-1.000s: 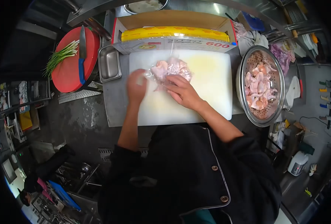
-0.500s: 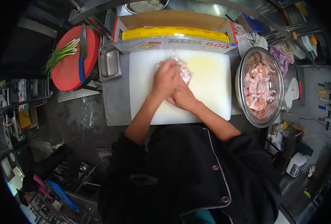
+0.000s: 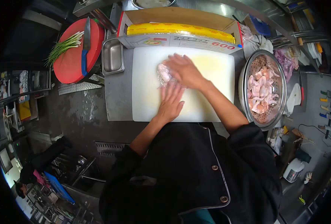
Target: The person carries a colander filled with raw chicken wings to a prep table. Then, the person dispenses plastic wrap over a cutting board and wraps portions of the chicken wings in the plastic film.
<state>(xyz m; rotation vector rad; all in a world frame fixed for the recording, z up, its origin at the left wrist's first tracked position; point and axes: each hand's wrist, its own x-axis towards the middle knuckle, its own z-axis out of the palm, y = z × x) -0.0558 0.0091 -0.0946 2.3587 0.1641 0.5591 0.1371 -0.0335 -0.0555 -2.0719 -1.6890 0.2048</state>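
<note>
A bundle of raw chicken in clear plastic wrap (image 3: 164, 73) lies on the white cutting board (image 3: 214, 100). My left hand (image 3: 169, 103) lies nearly flat at the bundle's near end, its fingers stretched forward and touching the film. On the bundle's right side is my right hand (image 3: 186, 71), fingers extended and a little smeared by motion. It covers part of the bundle, so how firmly it presses I cannot tell. Behind the board stands a long cardboard box (image 3: 187, 42) holding a yellow roll of plastic wrap (image 3: 180, 30).
Raw chicken pieces (image 3: 261, 89) fill a steel colander (image 3: 284, 87) at the right. To the left are a small steel pan (image 3: 112, 56) and a red round board (image 3: 66, 72) bearing green onions (image 3: 62, 48) and a blue-handled knife (image 3: 84, 56). A person (image 3: 21, 188) shows at lower left.
My hands have come apart from around the bundle. The right hand has swung to its right side and the left to its near end, and the bundle now lies exposed, further left.
</note>
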